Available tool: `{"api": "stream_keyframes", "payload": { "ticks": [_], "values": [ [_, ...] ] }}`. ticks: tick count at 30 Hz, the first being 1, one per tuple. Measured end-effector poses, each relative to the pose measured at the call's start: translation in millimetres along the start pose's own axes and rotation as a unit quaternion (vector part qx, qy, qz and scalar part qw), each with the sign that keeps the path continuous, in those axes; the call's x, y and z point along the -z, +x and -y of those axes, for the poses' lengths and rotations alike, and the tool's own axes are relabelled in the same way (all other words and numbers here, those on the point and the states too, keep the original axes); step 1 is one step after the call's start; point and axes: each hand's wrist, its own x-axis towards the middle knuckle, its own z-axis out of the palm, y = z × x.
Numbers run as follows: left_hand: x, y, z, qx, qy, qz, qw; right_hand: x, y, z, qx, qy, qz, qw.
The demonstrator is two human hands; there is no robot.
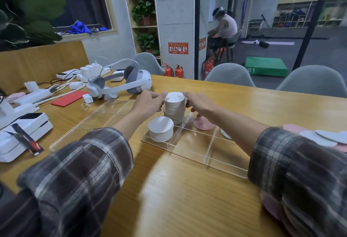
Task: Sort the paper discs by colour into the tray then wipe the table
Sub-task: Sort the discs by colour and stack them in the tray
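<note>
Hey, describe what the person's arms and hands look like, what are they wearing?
Both arms wear a plaid flannel shirt, dark brownish-grey with pale grey and white stripes. The left sleeve and right sleeve are pushed up, leaving the forearms bare. The left hand and right hand are bare; no gloves, rings or watch show.

dark plaid, seemingly flannel sleeves (78,171)
</note>
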Motion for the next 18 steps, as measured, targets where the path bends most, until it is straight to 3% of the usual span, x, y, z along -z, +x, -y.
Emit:
{"api": "stream_keyframes", "payload": {
  "ticks": [3, 6, 9, 18],
  "values": [
    [12.7, -4.5, 2.5, 0.011, -0.062, 0.104, 0.993, 6.4, -7.3, -6.3, 0.049, -0.024, 0.025, 0.998],
    [17.9, -10.3, 6.8, -0.023, -0.001, 0.168, 0.986, 5.5, -5.8, -16.6, 0.081, -0.083, 0.05, 0.992],
    [12.8, -7.2, 8.6, -0.047, 0.033, 0.161, 0.985, -3.0, 0.7, -20.6, 0.111, -0.154, 0.028, 0.981],
    [7.9, -4.4, 8.7, -0.095, 0.14, 0.112, 0.979, -9.5, -6.6, -21.1, 0.116, -0.187, -0.013, 0.976]
  ]
}}
